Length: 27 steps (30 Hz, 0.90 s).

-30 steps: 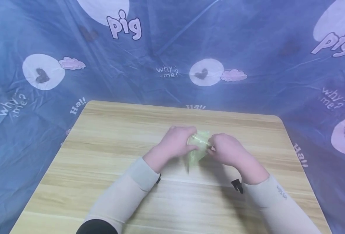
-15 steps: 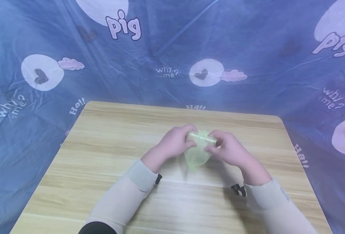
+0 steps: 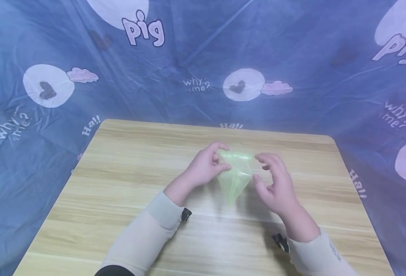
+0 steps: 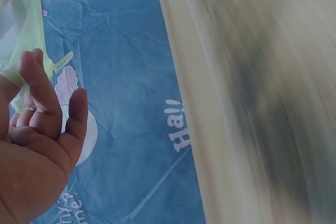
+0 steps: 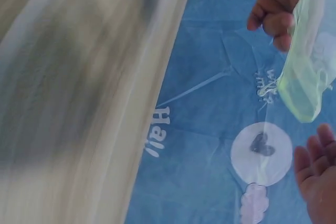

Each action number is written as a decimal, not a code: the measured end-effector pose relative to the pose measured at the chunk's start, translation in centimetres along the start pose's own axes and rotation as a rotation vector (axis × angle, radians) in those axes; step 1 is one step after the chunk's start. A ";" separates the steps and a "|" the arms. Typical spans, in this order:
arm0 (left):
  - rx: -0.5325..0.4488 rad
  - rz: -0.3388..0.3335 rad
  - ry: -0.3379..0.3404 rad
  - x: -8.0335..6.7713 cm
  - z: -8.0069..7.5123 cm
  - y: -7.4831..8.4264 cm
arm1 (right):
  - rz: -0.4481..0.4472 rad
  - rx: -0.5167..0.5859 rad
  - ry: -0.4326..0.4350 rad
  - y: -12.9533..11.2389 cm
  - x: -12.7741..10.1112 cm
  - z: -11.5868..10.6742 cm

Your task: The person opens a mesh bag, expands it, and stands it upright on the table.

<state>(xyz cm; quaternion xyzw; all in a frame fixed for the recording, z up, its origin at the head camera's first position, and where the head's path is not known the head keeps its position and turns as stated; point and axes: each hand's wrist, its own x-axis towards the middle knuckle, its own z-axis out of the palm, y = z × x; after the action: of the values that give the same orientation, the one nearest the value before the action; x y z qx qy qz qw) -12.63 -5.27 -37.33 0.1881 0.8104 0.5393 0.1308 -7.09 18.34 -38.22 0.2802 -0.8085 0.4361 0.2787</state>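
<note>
A thin, see-through light-green plastic bag point(image 3: 235, 172) hangs above the table, its lower end narrowing to a point. My left hand point(image 3: 203, 165) holds its upper left side, thumb in front and index finger at the top. In the left wrist view the bag's film point(image 4: 23, 30) drapes at the fingers of the left hand point(image 4: 39, 140), and a small loop sticks out from it. My right hand point(image 3: 275, 184) is at the bag's right side with its fingers spread. The right wrist view shows a gap between that hand point(image 5: 317, 177) and the bag point(image 5: 307, 87).
Both hands are over a light wood-grain table point(image 3: 137, 153). A blue printed cloth point(image 3: 203, 46) hangs behind it and at its sides. A dark band point(image 3: 115, 271) is on the left sleeve, and a small black piece point(image 3: 280, 242) shows under the right wrist.
My right hand has let go of the bag and moved a little right, its fingers spreading. The bag has gone from bunched up to hanging more spread out from my left hand.
</note>
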 end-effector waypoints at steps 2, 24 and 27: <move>-0.026 0.006 0.008 0.0 -0.1 -0.2 | -0.156 -0.057 0.009 -0.2 -0.2 0.2; -0.046 -0.023 0.053 0.0 0.3 -1.0 | -0.359 -0.184 0.068 -0.7 -0.6 1.9; 0.013 0.014 0.167 -0.5 0.1 -1.0 | -0.345 -0.143 0.095 -0.6 -0.6 1.9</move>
<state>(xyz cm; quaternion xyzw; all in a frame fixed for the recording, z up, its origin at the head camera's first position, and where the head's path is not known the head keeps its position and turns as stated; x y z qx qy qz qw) -12.30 -5.77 -38.32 0.1489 0.8207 0.5485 0.0577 -6.60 16.55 -39.17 0.3729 -0.7635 0.3360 0.4064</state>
